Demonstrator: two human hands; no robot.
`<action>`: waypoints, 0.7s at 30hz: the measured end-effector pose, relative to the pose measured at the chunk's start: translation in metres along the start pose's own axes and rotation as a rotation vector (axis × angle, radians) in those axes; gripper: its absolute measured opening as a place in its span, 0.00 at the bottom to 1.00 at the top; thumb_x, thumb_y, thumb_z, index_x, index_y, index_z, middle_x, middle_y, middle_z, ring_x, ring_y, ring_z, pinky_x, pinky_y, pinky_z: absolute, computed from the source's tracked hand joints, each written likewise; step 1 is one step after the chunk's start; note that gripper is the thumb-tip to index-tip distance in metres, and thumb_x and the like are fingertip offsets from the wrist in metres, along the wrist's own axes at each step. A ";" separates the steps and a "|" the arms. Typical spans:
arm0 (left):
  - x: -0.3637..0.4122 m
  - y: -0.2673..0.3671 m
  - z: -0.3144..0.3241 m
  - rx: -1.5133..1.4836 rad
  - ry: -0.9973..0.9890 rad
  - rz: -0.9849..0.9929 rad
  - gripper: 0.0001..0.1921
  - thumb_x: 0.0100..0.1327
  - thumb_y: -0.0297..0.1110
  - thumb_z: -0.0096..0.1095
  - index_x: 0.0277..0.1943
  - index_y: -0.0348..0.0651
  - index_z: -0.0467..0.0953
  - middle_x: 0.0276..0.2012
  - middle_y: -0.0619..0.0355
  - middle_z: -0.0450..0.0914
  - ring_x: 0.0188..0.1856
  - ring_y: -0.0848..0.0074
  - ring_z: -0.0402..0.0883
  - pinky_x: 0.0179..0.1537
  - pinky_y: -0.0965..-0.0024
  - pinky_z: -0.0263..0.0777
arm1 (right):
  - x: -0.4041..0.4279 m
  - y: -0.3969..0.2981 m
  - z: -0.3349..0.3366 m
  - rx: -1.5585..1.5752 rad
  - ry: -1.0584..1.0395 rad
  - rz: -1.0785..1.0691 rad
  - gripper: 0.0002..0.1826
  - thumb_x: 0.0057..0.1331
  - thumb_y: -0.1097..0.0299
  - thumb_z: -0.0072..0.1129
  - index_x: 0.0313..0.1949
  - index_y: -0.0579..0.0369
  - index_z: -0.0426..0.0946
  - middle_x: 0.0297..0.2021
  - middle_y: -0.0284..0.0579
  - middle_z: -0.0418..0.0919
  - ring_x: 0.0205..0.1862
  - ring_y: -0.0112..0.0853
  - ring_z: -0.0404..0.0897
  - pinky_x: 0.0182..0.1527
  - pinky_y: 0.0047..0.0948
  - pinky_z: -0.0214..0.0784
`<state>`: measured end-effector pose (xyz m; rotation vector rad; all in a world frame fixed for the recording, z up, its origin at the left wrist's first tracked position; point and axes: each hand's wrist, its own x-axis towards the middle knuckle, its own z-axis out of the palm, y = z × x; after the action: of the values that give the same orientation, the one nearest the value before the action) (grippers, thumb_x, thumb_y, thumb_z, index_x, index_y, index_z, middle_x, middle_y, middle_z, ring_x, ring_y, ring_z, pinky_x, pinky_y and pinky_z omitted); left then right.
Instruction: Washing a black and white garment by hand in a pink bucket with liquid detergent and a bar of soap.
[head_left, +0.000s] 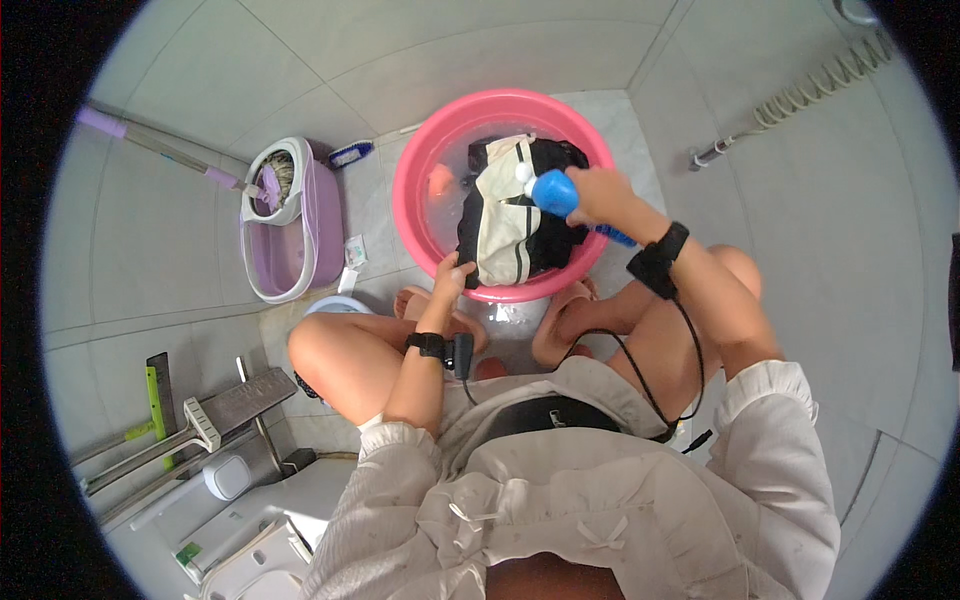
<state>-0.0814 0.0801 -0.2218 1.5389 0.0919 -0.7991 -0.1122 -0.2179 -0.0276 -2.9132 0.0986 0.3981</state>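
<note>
A round pink plastic basin stands on the tiled floor in front of me, with water in it. Across it lies a black and cream garment, spread over much of the basin. My left hand grips the garment's dark edge at the basin's near left rim. In my right hand is a blue bottle, tilted over the garment with its white top pointing left. Just below that hand, a blue-bristled brush rests at the basin's right rim. Something orange sits in the water at the left.
To the left stands a purple and white mop bucket holding a mop, with a blue scrub brush beside it. Squeegees lean at lower left near a white toilet. A coiled hose hangs on the right. My knees flank the basin's near side.
</note>
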 end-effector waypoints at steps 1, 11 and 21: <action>-0.003 0.004 0.003 0.009 -0.022 -0.028 0.12 0.57 0.23 0.55 0.45 0.34 0.75 0.36 0.57 0.80 0.36 0.72 0.78 0.39 0.72 0.72 | 0.004 0.002 -0.008 -0.057 0.037 0.028 0.28 0.36 0.59 0.72 0.39 0.52 0.75 0.32 0.48 0.81 0.36 0.45 0.81 0.39 0.42 0.73; -0.030 0.029 0.014 0.318 -0.117 0.149 0.05 0.47 0.23 0.59 0.28 0.37 0.70 0.22 0.65 0.67 0.25 0.79 0.64 0.27 0.72 0.60 | 0.029 0.003 -0.045 0.050 -0.030 0.113 0.36 0.38 0.50 0.71 0.47 0.52 0.73 0.40 0.53 0.79 0.42 0.47 0.78 0.45 0.41 0.70; -0.032 0.012 0.015 0.552 -0.305 0.109 0.13 0.52 0.32 0.67 0.28 0.39 0.67 0.24 0.62 0.69 0.29 0.78 0.66 0.31 0.71 0.63 | 0.058 0.005 -0.031 0.322 -0.039 0.058 0.38 0.36 0.50 0.69 0.50 0.50 0.73 0.45 0.53 0.78 0.46 0.46 0.77 0.49 0.39 0.68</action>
<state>-0.1060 0.0779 -0.1934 1.8923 -0.4689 -1.0148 -0.0492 -0.2311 -0.0152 -2.5895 0.2201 0.4061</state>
